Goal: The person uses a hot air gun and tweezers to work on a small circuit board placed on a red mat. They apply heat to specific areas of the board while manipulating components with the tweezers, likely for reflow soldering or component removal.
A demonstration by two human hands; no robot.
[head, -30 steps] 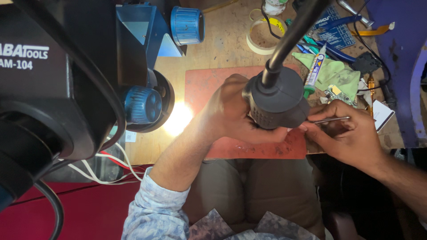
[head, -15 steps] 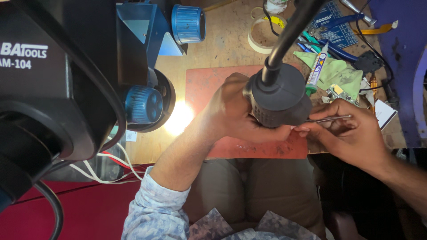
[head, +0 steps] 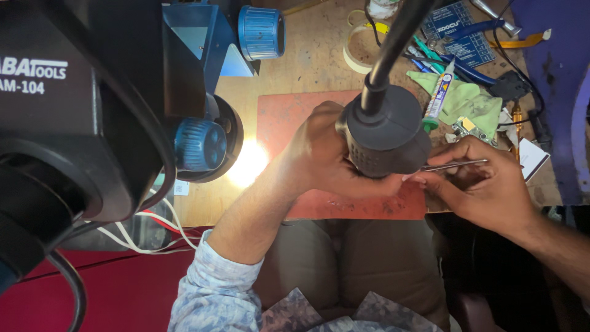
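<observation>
My left hand (head: 329,157) rests on a reddish work mat (head: 289,120), its fingers curled around something small that the black lamp head (head: 384,132) hides. That lamp head hangs on a black gooseneck arm (head: 393,43) right over my fingertips. My right hand (head: 485,184) pinches thin metal tweezers (head: 455,164), whose tips point left under the lamp head toward my left fingers. What the tweezers touch is hidden.
A black microscope body (head: 67,123) with blue knobs (head: 198,144) fills the left, a bright light spot (head: 246,166) beneath it. At the back right lie a green cloth (head: 470,101), a syringe tube (head: 437,95), a tape roll (head: 356,37), blue tools and cables.
The view has shifted slightly; both hands stay at the same spot under the lamp head, the tweezers still pointing left.
</observation>
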